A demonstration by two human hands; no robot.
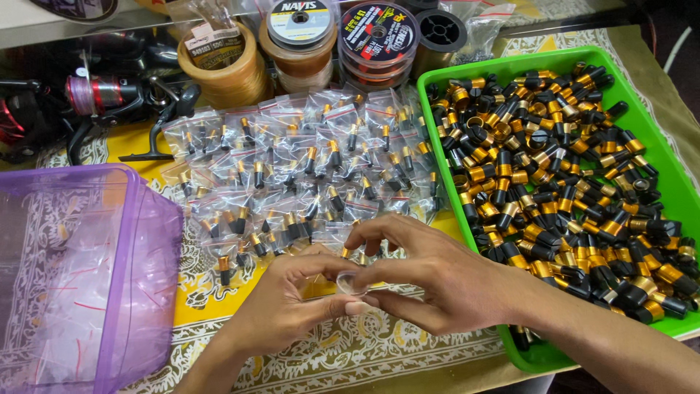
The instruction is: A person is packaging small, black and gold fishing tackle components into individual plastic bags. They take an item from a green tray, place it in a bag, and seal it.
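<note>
both hands meet low at centre — left hand (292, 303) and right hand (430, 281) pinch a small clear bag (352, 283) between closed fingertips, the bag lying across between them. just beyond it the pile of filled bags (306, 175) covers the tabletop (197, 292); the green tray (674, 182) of black-and-gold caps sits right, nearer the right hand.

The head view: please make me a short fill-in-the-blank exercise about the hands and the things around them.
1. Both hands, left hand and right hand, pinch one small clear ____.
2. The black-and-gold caps lie loose in a ____ tray.
3. The tub beside the left hand is ____ in colour.
4. The filled little bags lie between the tub and the ____.

Missing words: bag; green; purple; tray
</note>
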